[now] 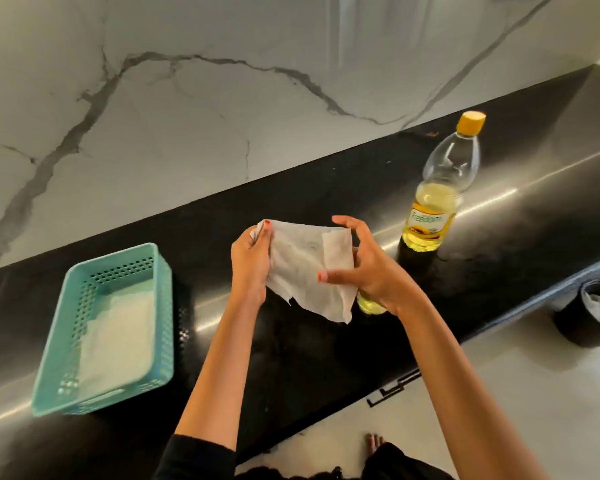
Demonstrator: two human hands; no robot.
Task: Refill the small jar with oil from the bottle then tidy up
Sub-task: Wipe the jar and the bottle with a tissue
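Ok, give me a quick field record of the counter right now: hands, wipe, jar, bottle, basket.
left hand: pinches the wipe's upper left corner
right hand: grips the wipe's right side
wipe: white, crumpled, spread between both hands
small jar: yellow oil inside, mostly hidden under the right hand; held or standing, cannot tell
bottle: upright, yellow cap on, roughly half full
basket: teal, on the counter, left side, white paper inside

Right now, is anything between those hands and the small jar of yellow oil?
Yes: the thin white paper wipe, gripped by the left hand and right hand, hides most of the small oil jar.
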